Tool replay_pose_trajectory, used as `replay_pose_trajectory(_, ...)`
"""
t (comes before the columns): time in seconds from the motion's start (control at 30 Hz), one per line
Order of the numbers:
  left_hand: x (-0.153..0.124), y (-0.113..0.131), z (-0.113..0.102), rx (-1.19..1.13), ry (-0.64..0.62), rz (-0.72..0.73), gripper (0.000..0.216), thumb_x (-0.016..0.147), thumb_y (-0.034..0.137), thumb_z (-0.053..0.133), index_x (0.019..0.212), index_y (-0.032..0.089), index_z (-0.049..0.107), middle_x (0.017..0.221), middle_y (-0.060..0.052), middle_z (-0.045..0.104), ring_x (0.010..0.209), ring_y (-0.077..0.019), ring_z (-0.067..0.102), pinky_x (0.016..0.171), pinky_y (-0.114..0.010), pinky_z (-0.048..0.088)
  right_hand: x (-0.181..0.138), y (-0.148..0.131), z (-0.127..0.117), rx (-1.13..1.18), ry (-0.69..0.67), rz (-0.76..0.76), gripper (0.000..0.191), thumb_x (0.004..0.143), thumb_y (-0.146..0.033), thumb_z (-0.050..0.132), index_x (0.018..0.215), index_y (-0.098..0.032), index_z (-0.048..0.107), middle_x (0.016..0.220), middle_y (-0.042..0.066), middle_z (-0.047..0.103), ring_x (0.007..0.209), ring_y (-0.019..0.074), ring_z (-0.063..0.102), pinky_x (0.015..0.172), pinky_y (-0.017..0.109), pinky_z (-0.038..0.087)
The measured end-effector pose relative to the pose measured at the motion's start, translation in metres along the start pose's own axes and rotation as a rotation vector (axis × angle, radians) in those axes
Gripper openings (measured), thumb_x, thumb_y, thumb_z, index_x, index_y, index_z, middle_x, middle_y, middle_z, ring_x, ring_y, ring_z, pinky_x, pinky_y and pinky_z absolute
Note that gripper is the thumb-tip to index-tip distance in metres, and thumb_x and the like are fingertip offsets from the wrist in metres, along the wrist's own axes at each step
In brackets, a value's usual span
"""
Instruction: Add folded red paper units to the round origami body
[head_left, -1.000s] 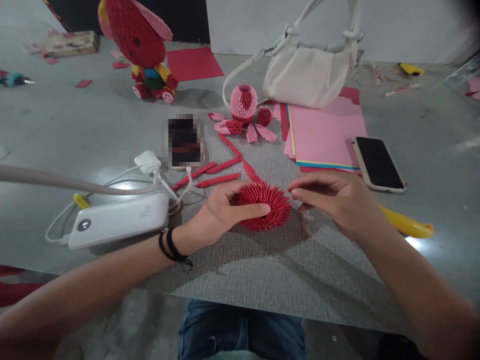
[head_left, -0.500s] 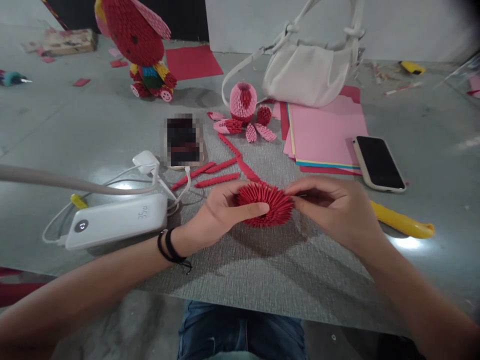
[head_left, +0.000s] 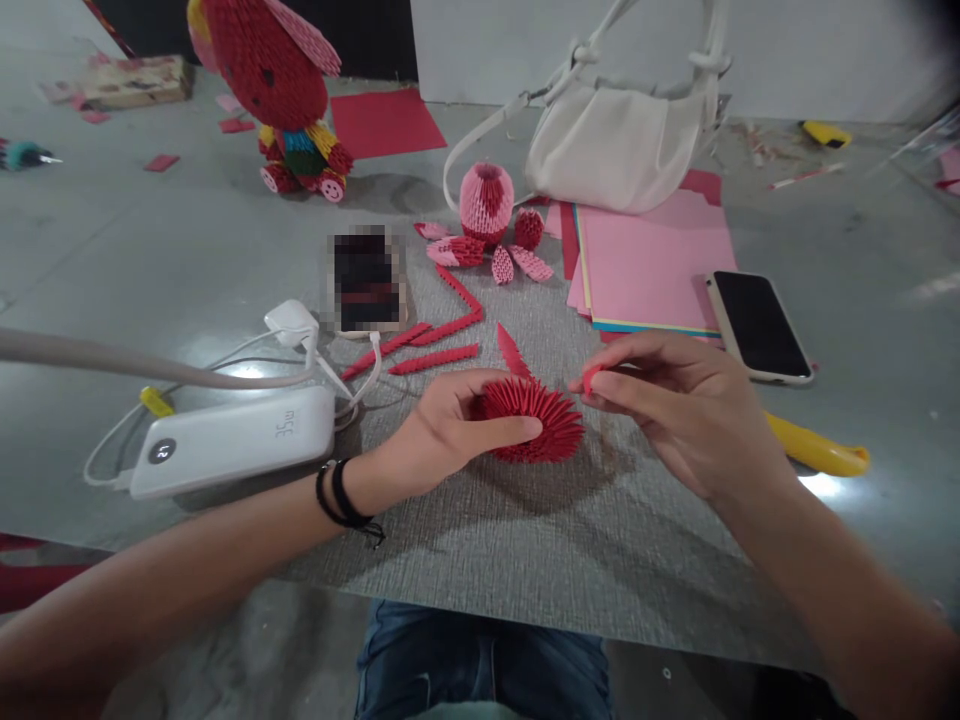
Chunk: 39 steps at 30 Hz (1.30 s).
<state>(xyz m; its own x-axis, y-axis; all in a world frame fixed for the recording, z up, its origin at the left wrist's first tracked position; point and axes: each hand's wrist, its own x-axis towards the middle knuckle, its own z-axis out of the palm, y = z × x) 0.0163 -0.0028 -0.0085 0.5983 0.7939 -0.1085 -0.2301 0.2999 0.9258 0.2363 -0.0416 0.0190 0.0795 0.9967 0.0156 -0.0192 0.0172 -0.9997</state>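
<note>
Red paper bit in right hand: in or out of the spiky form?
Out: the red bit is pinched in the right hand, beside the spiky form.

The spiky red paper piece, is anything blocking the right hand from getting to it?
Nothing visible: the right hand pinches a small red bit by the right edge of the spiky red paper piece. The left hand grips the opposite side, its thumb short of that edge.
</note>
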Motion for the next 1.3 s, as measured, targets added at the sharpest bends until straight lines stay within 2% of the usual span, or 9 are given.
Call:
replay_pose_trajectory(0.33, 0.000, 0.000, -0.002, 0.059, -0.035, -0.005, 0.022, 0.077, 0.019, 0.088, 0.098, 0.016, 0.080, 0.097, -0.005, 0.081, 0.087, -0.0153, 0.073, 0.084, -0.026, 0.058, -0.004, 0.009, 0.006, 0.020, -0.040, 0.045, 0.013, 0.079, -0.028, 0.089, 0.086, -0.027, 0.079, 0.087, 0.000, 0.079, 0.082, 0.0164, 0.074, 0.078, 0.030, 0.062)
replay_pose_trajectory(0.43, 0.000, -0.001, -0.001, 0.045, -0.025, 0.005, 0.022, 0.076, 0.018, 0.089, 0.096, 0.016, 0.080, 0.092, -0.002, 0.079, 0.082, -0.0126, 0.071, 0.080, -0.023, 0.057, -0.006, 0.008, 0.006, -0.053, -0.049, 0.006, 0.011, 0.079, -0.025, 0.090, 0.085, -0.027, 0.080, 0.084, 0.000, 0.079, 0.078, 0.0144, 0.072, 0.073, 0.026, 0.060)
replay_pose_trajectory(0.53, 0.000, 0.001, 0.000, 0.073, -0.024, -0.018, 0.023, 0.073, 0.020, 0.090, 0.093, 0.016, 0.079, 0.088, -0.002, 0.078, 0.079, -0.0127, 0.068, 0.076, -0.022, 0.055, -0.009, 0.005, 0.007, -0.165, -0.048, -0.015, 0.009, 0.079, -0.028, 0.089, 0.084, -0.028, 0.081, 0.083, 0.000, 0.079, 0.075, 0.0159, 0.072, 0.069, 0.027, 0.060)
replay_pose_trajectory(0.77, 0.001, 0.005, -0.001, 0.226, -0.009, -0.017, 0.025, 0.073, 0.027, 0.091, 0.091, 0.015, 0.079, 0.084, -0.002, 0.075, 0.074, -0.0127, 0.064, 0.068, -0.022, 0.052, -0.008, 0.000, 0.007, -0.262, -0.029, 0.027, 0.012, 0.079, -0.035, 0.088, 0.082, -0.026, 0.081, 0.090, 0.003, 0.081, 0.080, 0.0193, 0.073, 0.071, 0.031, 0.060)
replay_pose_trajectory(0.93, 0.002, 0.005, -0.002, 0.275, -0.008, 0.011, 0.027, 0.073, 0.030, 0.091, 0.093, 0.015, 0.080, 0.086, -0.003, 0.076, 0.075, -0.0135, 0.065, 0.070, -0.023, 0.053, -0.005, -0.001, 0.006, -0.191, -0.067, 0.134, 0.021, 0.071, -0.034, 0.092, 0.083, -0.024, 0.078, 0.087, 0.004, 0.080, 0.077, 0.0197, 0.073, 0.070, 0.031, 0.060)
replay_pose_trajectory(1.03, 0.001, 0.005, -0.002, 0.285, -0.018, 0.007, 0.027, 0.073, 0.029, 0.091, 0.095, 0.015, 0.081, 0.087, -0.003, 0.076, 0.076, -0.0136, 0.066, 0.071, -0.022, 0.053, -0.004, -0.001, 0.005, -0.159, -0.099, 0.166, 0.021, 0.070, -0.032, 0.093, 0.084, -0.024, 0.079, 0.088, 0.003, 0.080, 0.079, 0.0195, 0.074, 0.073, 0.031, 0.061)
replay_pose_trajectory(1.3, 0.002, 0.005, -0.002, 0.387, -0.017, 0.051, 0.027, 0.074, 0.030, 0.090, 0.096, 0.017, 0.082, 0.089, -0.003, 0.077, 0.079, -0.0155, 0.067, 0.073, -0.024, 0.053, -0.001, -0.005, 0.001, -0.288, -0.209, 0.111, 0.010, 0.077, -0.034, 0.086, 0.082, -0.027, 0.083, 0.096, 0.004, 0.081, 0.088, 0.0219, 0.074, 0.078, 0.033, 0.060)
